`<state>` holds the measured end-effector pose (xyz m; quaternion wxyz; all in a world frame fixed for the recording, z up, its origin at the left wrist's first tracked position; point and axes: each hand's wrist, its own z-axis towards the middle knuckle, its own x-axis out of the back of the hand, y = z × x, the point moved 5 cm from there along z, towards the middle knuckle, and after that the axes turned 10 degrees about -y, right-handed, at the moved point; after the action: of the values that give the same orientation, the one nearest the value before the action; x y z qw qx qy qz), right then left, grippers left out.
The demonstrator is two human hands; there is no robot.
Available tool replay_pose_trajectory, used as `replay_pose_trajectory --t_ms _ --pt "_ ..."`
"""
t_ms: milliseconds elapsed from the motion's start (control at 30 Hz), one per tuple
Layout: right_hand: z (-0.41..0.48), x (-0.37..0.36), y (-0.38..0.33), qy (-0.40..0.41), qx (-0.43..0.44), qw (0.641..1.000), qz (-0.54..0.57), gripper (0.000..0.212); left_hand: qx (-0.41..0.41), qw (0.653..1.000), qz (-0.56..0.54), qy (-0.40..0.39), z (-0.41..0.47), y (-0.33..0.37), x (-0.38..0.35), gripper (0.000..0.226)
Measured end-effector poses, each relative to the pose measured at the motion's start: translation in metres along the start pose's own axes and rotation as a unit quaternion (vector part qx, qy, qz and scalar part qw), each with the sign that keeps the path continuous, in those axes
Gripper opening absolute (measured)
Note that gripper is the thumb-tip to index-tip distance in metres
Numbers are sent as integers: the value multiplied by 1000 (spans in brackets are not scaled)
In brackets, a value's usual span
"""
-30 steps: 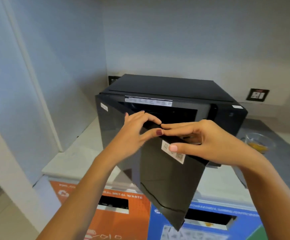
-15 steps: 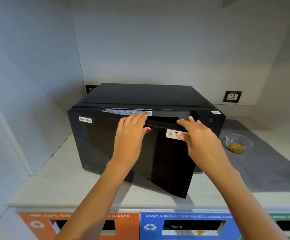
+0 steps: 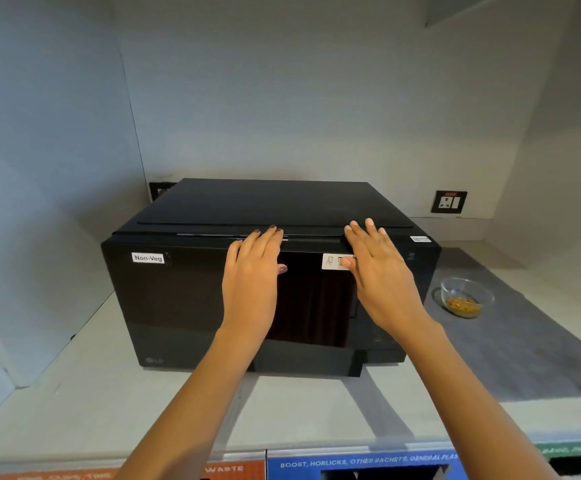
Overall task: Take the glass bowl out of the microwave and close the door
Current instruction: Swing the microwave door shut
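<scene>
Both open palms, left hand (image 3: 251,278) and right hand (image 3: 382,282), press flat on the glossy black microwave door (image 3: 192,299), holding nothing, the clear glass bowl (image 3: 466,296) well off right.

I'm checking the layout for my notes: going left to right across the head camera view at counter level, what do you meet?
Non-Veg label → left hand → right hand → glass bowl, standing on the grey mat to the right of the microwave.
</scene>
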<state>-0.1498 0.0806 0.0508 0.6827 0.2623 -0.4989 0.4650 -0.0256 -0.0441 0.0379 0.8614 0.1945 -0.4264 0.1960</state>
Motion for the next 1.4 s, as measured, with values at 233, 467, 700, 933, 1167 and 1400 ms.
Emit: replay_pose_trajectory --t_ms 233,467,700,933,1167,1400 --pt "6 -6 5 19 -18 999 25 50 -3 1000 -5 18 4 -2 -4 54" --pt "6 -10 7 64 -25 996 48 49 -9 999 -33 39 7 -3 -5 54" --pt "11 -15 10 119 -21 991 63 44 -9 998 -50 43 9 -4 -5 53" --pt "15 -21 13 132 -9 989 65 41 -5 995 -80 55 7 -4 -6 51" --pt "15 -21 13 142 -4 986 87 44 -5 995 -82 52 9 -2 -3 49" --pt "16 -21 13 146 -5 984 100 47 -12 995 -86 49 13 -6 -7 46"
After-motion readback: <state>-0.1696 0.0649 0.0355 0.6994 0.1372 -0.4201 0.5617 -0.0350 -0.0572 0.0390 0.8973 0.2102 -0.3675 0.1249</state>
